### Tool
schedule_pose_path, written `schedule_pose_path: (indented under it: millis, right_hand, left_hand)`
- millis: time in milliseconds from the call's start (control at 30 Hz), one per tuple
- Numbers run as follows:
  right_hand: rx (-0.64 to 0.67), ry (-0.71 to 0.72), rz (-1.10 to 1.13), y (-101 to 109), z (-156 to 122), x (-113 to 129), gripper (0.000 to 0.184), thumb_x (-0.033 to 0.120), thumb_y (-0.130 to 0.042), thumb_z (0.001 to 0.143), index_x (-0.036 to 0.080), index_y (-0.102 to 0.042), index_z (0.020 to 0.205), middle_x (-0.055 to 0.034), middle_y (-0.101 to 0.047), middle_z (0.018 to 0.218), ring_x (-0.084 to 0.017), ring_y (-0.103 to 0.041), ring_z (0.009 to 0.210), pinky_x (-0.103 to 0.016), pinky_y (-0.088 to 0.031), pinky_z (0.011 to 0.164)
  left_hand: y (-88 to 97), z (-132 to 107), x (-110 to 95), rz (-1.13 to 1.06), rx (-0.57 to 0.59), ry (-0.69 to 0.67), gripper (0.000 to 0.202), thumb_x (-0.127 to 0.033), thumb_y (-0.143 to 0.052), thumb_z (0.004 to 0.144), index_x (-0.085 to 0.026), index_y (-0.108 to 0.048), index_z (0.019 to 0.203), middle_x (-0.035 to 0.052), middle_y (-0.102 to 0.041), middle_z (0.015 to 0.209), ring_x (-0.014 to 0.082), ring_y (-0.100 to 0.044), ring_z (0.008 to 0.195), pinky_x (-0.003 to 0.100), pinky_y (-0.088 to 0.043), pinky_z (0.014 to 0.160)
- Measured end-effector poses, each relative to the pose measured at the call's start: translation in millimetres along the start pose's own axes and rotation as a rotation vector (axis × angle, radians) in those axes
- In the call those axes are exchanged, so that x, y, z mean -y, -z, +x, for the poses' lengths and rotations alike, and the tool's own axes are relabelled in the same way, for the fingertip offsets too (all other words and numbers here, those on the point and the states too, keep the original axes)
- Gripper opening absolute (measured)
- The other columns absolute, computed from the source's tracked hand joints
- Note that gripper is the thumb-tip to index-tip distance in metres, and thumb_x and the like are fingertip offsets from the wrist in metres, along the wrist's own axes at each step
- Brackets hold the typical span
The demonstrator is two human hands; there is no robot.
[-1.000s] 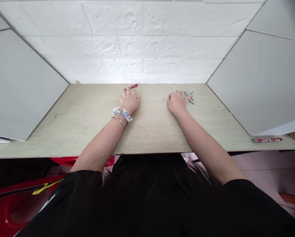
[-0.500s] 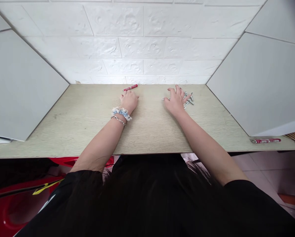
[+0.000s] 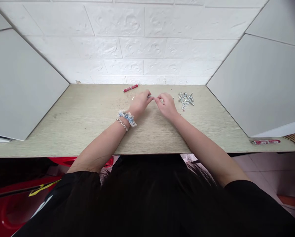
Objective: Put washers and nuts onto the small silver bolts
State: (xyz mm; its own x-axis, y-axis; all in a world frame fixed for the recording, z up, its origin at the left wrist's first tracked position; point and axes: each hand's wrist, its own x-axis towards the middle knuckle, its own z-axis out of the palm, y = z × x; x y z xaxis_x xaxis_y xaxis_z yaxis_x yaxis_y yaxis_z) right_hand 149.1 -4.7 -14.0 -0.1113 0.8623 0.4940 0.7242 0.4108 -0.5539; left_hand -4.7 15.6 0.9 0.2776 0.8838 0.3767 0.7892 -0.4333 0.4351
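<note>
Over the middle of the wooden tabletop, my left hand [image 3: 140,101] is closed in a pinch, with a small shiny metal piece [image 3: 149,96] at its fingertips, too small to name. Close against it, my right hand [image 3: 166,104] also pinches thumb and finger together; what it holds, if anything, is hidden. The fingertips of both hands nearly meet. To the right lies a loose pile of silvery bolts [image 3: 190,98], with washers [image 3: 184,107] and nuts among them. Partly hidden by my right hand, a small light bit shows behind its fingers.
A red marker-like tube [image 3: 130,88] lies by the white brick wall [image 3: 142,49]. Another red tube [image 3: 265,142] is at the right front edge. Grey panels [image 3: 251,82] close in both sides of the tabletop [image 3: 88,131]. A red chair [image 3: 11,207] is at lower left.
My right hand has moved left, away from the bolt pile, and closed into a pinch. My left hand has moved right to meet it, a small metal piece now showing at its fingertips.
</note>
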Motion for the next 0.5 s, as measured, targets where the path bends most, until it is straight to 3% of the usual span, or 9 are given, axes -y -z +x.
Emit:
schedule_pose_path:
  millis: [67,167,333,500]
  right_hand:
    - [0.067,0.004,0.083,0.9,-1.4,1.5,0.027,0.035,-0.044,0.086,0.019,-0.039,0.065,-0.0019,-0.050,0.070,-0.015,-0.046,0.071,-0.030,-0.037,0.072]
    - [0.110,-0.022,0.175,3.1,-3.7,2.4,0.031,0.037,-0.044,0.087,0.019,-0.035,0.064,0.0017,-0.042,0.062,-0.012,-0.039,0.061,-0.026,-0.032,0.061]
    - [0.112,-0.001,0.231,4.7,-4.7,2.2,0.030,0.041,-0.044,0.088,0.019,-0.037,0.068,0.0032,-0.041,0.061,-0.011,-0.037,0.060,-0.025,-0.029,0.059]
    - [0.114,-0.090,0.269,2.4,-3.0,-0.9,0.038,0.048,-0.037,0.091,0.019,-0.040,0.066,0.0020,-0.044,0.060,-0.011,-0.040,0.061,-0.025,-0.030,0.059]
  left_hand:
    - [-1.9,-3.0,-5.7,0.001,0.011,-0.067,0.013,-0.026,-0.052,0.087,-0.016,-0.054,0.095,0.0070,-0.063,0.091,0.0183,-0.057,0.085,0.029,-0.041,0.073]
    - [-3.0,-4.3,-7.7,0.017,0.007,-0.108,0.011,-0.023,-0.053,0.087,-0.015,-0.054,0.094,0.0067,-0.062,0.091,0.0174,-0.055,0.084,0.027,-0.040,0.071]
    - [-1.9,-5.2,-8.4,0.060,0.018,-0.143,0.013,-0.028,-0.052,0.088,-0.015,-0.054,0.089,0.0062,-0.060,0.085,0.0167,-0.053,0.077,0.027,-0.037,0.066]
    - [-3.8,-7.8,-10.3,0.006,0.020,-0.204,0.016,-0.030,-0.054,0.088,-0.015,-0.056,0.091,0.0059,-0.059,0.088,0.0156,-0.053,0.078,0.026,-0.038,0.069]
